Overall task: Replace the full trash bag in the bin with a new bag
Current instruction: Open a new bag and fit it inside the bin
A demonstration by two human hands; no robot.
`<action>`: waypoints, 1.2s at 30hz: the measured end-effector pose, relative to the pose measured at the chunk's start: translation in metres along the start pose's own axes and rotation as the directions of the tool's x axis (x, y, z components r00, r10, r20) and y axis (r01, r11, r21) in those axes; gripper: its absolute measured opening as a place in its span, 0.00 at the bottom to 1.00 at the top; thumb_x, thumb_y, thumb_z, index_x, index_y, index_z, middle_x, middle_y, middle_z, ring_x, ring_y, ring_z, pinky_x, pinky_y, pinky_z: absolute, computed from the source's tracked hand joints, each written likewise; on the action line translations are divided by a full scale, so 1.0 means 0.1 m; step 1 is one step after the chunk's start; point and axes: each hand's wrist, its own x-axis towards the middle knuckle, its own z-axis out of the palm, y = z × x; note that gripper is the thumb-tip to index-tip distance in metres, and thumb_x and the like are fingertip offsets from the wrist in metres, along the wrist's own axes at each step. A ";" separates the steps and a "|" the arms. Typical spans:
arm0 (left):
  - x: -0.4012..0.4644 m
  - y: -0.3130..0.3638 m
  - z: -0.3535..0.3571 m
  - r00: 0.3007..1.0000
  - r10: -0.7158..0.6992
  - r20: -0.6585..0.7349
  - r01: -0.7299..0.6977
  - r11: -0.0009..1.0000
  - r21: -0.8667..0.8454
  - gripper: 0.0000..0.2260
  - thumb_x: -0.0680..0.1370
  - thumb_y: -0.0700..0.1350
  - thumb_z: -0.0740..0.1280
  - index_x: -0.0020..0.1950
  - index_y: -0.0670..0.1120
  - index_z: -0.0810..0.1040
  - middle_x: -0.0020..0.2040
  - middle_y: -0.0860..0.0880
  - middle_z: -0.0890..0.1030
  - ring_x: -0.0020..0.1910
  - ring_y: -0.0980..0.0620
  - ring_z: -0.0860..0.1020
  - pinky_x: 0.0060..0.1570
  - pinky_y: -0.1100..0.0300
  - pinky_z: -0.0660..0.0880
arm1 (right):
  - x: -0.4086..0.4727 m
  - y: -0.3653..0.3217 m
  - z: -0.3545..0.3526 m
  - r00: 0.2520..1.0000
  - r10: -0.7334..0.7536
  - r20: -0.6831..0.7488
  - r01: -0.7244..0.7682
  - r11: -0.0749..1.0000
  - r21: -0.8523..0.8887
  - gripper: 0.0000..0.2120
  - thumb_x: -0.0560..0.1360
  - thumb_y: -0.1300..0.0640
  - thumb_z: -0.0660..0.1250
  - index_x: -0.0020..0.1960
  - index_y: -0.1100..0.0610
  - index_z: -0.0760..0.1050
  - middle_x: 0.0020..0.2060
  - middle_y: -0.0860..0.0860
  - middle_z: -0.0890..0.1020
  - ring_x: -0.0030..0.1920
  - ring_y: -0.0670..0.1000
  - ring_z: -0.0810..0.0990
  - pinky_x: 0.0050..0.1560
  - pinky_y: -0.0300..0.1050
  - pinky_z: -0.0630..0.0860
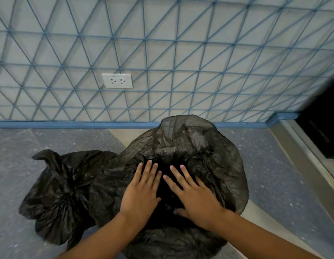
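Observation:
A new black trash bag (192, 144) is draped over the bin, which it hides completely. Both my hands rest side by side in its dark middle hollow. My left hand (142, 191) lies flat with fingers spread, palm down on the plastic. My right hand (192, 193) does the same just to the right, thumb tucked low. Neither hand grips anything. The full black bag (58, 193), tied at the top with a twisted knot, sits on the floor to the left, touching the new bag.
A pale wall with a blue diamond lattice stands close behind, with a white double socket (117, 80) low on it. A blue skirting runs along its base. A metal door threshold (308, 165) and dark doorway lie at the right. The floor is grey speckled tile.

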 end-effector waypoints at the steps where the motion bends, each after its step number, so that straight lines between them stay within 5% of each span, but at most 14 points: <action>1: -0.03 -0.01 0.00 1.000 -0.011 -0.014 0.011 1.000 -0.005 0.35 0.80 0.61 0.45 0.72 0.41 0.30 0.71 0.39 0.25 0.66 0.38 0.22 0.59 0.40 0.20 | -0.02 -0.02 0.06 0.999 -0.022 -0.036 0.023 1.000 0.011 0.53 0.72 0.39 0.65 0.69 0.43 0.20 0.72 0.47 0.25 0.72 0.56 0.26 0.73 0.60 0.52; 6: 0.21 0.07 0.08 0.983 0.000 0.185 -0.027 0.989 0.145 0.44 0.74 0.71 0.46 0.70 0.42 0.27 0.71 0.42 0.24 0.66 0.42 0.21 0.63 0.40 0.25 | 0.28 -0.03 0.15 0.996 0.083 0.021 -0.084 0.996 0.033 0.59 0.67 0.41 0.72 0.71 0.45 0.23 0.67 0.49 0.20 0.69 0.58 0.22 0.69 0.65 0.57; 9: 0.38 0.12 0.17 0.955 -0.043 0.292 -0.020 0.977 0.211 0.46 0.71 0.74 0.46 0.73 0.46 0.28 0.74 0.44 0.27 0.71 0.42 0.27 0.67 0.38 0.30 | 0.47 0.03 0.23 0.978 0.154 0.144 -0.155 0.988 -0.004 0.58 0.67 0.43 0.73 0.74 0.46 0.28 0.72 0.52 0.26 0.72 0.60 0.27 0.72 0.63 0.52; 14: 0.49 0.21 0.23 0.925 -0.089 0.370 -0.034 0.948 0.315 0.46 0.71 0.74 0.48 0.74 0.47 0.31 0.74 0.43 0.28 0.73 0.41 0.29 0.68 0.36 0.36 | 0.63 0.03 0.38 0.933 0.215 0.288 -0.230 0.973 0.016 0.54 0.72 0.49 0.71 0.74 0.44 0.28 0.73 0.49 0.26 0.76 0.61 0.44 0.67 0.61 0.66; 18: 0.50 0.23 0.24 0.930 -0.021 0.366 -0.046 0.984 0.174 0.43 0.73 0.71 0.50 0.75 0.48 0.32 0.75 0.42 0.30 0.73 0.43 0.30 0.71 0.39 0.39 | 0.66 0.01 0.33 0.907 0.201 0.369 -0.239 0.969 0.059 0.50 0.74 0.55 0.68 0.74 0.44 0.29 0.72 0.48 0.25 0.76 0.61 0.50 0.68 0.62 0.62; 20: 0.45 0.18 0.15 0.954 0.029 0.298 -0.041 0.999 0.032 0.39 0.75 0.68 0.48 0.76 0.47 0.36 0.76 0.42 0.34 0.74 0.43 0.32 0.71 0.40 0.34 | 0.59 -0.02 0.27 0.930 0.164 0.329 -0.211 0.971 0.114 0.49 0.74 0.53 0.69 0.75 0.47 0.31 0.73 0.50 0.27 0.76 0.60 0.49 0.71 0.59 0.59; 23: 0.18 0.02 -0.03 0.999 0.022 -0.026 -0.026 0.982 -0.186 0.31 0.80 0.61 0.46 0.77 0.45 0.47 0.78 0.43 0.49 0.77 0.43 0.43 0.71 0.42 0.32 | 0.31 0.00 0.09 0.980 0.122 0.159 -0.166 0.939 0.301 0.43 0.74 0.48 0.67 0.78 0.51 0.42 0.78 0.52 0.45 0.76 0.56 0.55 0.72 0.53 0.62; 25: -0.07 -0.06 -0.07 0.966 -0.052 -0.255 -0.052 0.921 -0.386 0.27 0.80 0.59 0.47 0.74 0.46 0.62 0.74 0.47 0.66 0.75 0.47 0.59 0.75 0.47 0.43 | 0.04 0.03 0.01 0.993 0.111 0.038 -0.117 0.909 0.401 0.35 0.76 0.44 0.63 0.77 0.51 0.50 0.77 0.50 0.57 0.74 0.52 0.60 0.71 0.48 0.64; 28: -0.48 -0.03 0.02 0.941 -0.059 -0.333 -0.138 0.832 -0.537 0.27 0.77 0.65 0.50 0.67 0.51 0.74 0.67 0.54 0.75 0.69 0.52 0.69 0.70 0.49 0.56 | -0.36 -0.06 -0.02 0.999 0.048 -0.006 -0.039 0.869 0.493 0.33 0.75 0.32 0.51 0.76 0.42 0.49 0.76 0.39 0.51 0.76 0.45 0.48 0.75 0.44 0.49; 30: -0.65 0.06 0.14 0.966 0.000 -0.258 -0.145 0.828 -0.541 0.32 0.74 0.70 0.51 0.69 0.51 0.71 0.71 0.53 0.71 0.72 0.50 0.64 0.68 0.49 0.54 | -0.54 -0.13 0.08 0.996 -0.025 -0.083 0.048 0.956 0.288 0.33 0.73 0.28 0.43 0.75 0.39 0.53 0.75 0.37 0.53 0.76 0.45 0.51 0.74 0.51 0.44; 33: -0.72 0.15 0.29 0.988 0.007 -0.157 -0.087 0.858 -0.506 0.37 0.70 0.72 0.53 0.71 0.51 0.68 0.72 0.49 0.69 0.72 0.47 0.59 0.69 0.49 0.49 | -0.63 -0.17 0.13 0.999 -0.038 0.006 0.038 0.999 -0.019 0.31 0.73 0.29 0.47 0.68 0.43 0.71 0.67 0.45 0.75 0.67 0.52 0.73 0.68 0.58 0.48; 36: -0.70 0.17 0.34 0.983 -0.071 -0.167 -0.038 0.818 -0.574 0.38 0.70 0.71 0.53 0.75 0.52 0.59 0.77 0.49 0.59 0.76 0.47 0.50 0.70 0.49 0.47 | -0.62 -0.14 0.18 0.997 -0.054 -0.054 0.047 0.991 -0.122 0.30 0.73 0.31 0.50 0.67 0.44 0.72 0.66 0.48 0.76 0.69 0.55 0.70 0.68 0.58 0.45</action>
